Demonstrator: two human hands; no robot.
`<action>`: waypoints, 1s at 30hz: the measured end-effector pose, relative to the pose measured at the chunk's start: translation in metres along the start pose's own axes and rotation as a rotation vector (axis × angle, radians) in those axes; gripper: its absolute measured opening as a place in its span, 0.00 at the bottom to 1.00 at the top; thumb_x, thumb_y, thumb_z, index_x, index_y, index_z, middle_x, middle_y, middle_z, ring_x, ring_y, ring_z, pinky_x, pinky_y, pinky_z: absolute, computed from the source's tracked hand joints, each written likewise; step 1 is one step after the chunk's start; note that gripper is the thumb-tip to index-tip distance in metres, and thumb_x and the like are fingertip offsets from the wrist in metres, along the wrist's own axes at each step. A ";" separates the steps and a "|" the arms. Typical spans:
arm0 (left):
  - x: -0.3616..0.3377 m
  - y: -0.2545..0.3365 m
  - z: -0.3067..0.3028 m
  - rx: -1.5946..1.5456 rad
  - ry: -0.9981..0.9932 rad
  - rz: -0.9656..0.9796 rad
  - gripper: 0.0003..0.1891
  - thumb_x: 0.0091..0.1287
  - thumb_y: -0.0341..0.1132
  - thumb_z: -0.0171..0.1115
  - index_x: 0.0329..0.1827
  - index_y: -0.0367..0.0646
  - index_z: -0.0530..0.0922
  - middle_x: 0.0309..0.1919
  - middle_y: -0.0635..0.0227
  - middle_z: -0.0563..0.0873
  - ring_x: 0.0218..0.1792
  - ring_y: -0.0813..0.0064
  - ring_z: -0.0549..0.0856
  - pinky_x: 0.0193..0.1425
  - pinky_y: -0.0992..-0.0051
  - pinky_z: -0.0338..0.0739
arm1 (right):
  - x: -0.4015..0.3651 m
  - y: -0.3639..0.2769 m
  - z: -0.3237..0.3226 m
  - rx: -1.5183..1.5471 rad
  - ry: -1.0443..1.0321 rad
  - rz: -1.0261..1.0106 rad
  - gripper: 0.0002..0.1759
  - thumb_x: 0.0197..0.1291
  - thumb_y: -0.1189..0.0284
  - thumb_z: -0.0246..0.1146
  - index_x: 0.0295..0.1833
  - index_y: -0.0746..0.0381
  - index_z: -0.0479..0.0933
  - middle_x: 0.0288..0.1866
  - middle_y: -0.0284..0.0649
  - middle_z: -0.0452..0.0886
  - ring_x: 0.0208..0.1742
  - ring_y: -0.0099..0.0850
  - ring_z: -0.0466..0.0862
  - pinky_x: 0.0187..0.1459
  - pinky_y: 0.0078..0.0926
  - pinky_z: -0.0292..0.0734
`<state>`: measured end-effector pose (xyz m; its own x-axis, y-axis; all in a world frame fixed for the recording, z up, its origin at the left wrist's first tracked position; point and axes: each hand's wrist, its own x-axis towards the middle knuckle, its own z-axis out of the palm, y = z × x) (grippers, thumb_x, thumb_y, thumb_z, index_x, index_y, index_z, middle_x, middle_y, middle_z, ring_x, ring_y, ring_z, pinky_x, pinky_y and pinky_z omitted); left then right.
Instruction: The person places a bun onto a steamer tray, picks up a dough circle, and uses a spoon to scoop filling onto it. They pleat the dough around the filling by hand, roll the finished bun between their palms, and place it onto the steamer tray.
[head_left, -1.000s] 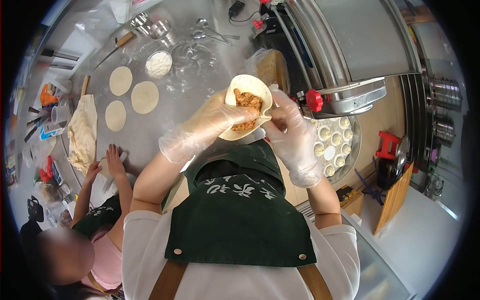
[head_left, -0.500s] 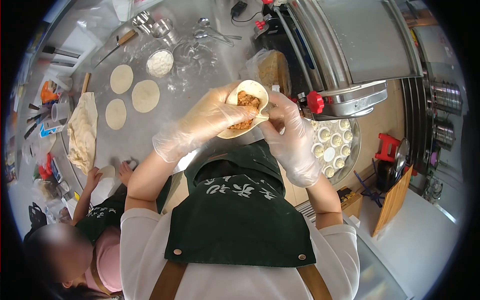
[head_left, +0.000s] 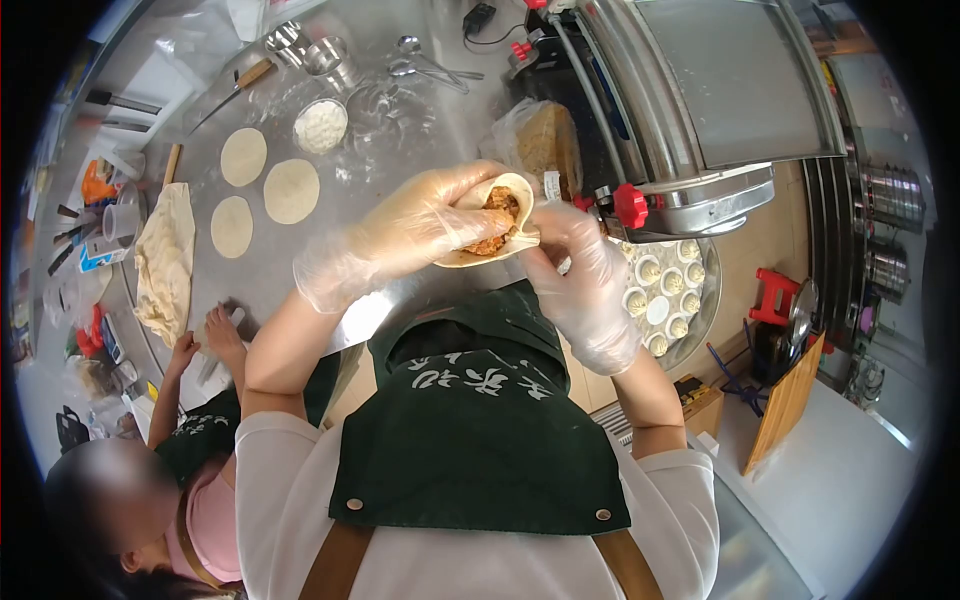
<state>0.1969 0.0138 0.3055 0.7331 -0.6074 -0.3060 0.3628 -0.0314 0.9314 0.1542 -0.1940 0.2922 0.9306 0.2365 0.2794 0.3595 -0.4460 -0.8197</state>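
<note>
A round dough wrapper with brown crumbly filling, a bun being folded (head_left: 512, 187), is held up in front of my apron. My left hand (head_left: 425, 220), in a clear plastic glove, cups the bun from the left, its thumb resting on the filling. My right hand (head_left: 578, 265), also gloved, pinches the right edge of the dough, where small pleats gather. The top of the bun is still spread, so the filling (head_left: 490, 232) shows. Part of the dough is hidden behind the left fingers.
Flat dough rounds (head_left: 292, 192), a bowl of white filling or flour (head_left: 320, 126), a knife (head_left: 240, 88) and spoons (head_left: 428, 68) lie on the steel table. A dough machine (head_left: 690, 150) stands right, above a tray of pleated buns (head_left: 708, 310). A co-worker (head_left: 200, 440) works at left.
The left hand has tilted slightly and the bun's opening looks narrower. The right fingers stay at the pleated edge. The co-worker's hands have shifted at the table edge.
</note>
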 end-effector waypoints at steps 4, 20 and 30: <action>0.003 0.006 -0.005 0.073 -0.084 -0.014 0.26 0.70 0.33 0.64 0.70 0.39 0.71 0.63 0.66 0.80 0.64 0.76 0.77 0.69 0.72 0.72 | 0.000 -0.003 -0.001 0.004 -0.030 0.058 0.21 0.55 0.84 0.70 0.55 0.61 0.80 0.35 0.40 0.86 0.30 0.28 0.85 0.34 0.24 0.81; -0.004 -0.029 0.011 -0.702 0.261 0.060 0.30 0.72 0.37 0.61 0.73 0.31 0.65 0.67 0.56 0.77 0.67 0.65 0.78 0.73 0.65 0.73 | -0.014 0.006 0.022 -0.058 0.113 0.037 0.15 0.56 0.85 0.71 0.50 0.64 0.83 0.40 0.40 0.87 0.33 0.21 0.82 0.36 0.19 0.78; -0.007 -0.040 0.020 -0.634 0.231 0.083 0.35 0.68 0.25 0.64 0.77 0.35 0.60 0.67 0.58 0.77 0.64 0.70 0.80 0.72 0.68 0.73 | -0.013 0.010 0.027 -0.018 0.107 0.034 0.16 0.55 0.87 0.71 0.49 0.65 0.83 0.43 0.41 0.88 0.35 0.23 0.83 0.38 0.20 0.80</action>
<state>0.1660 0.0033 0.2740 0.8514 -0.4007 -0.3383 0.5157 0.5222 0.6792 0.1441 -0.1783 0.2672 0.9439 0.1283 0.3043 0.3282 -0.4673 -0.8209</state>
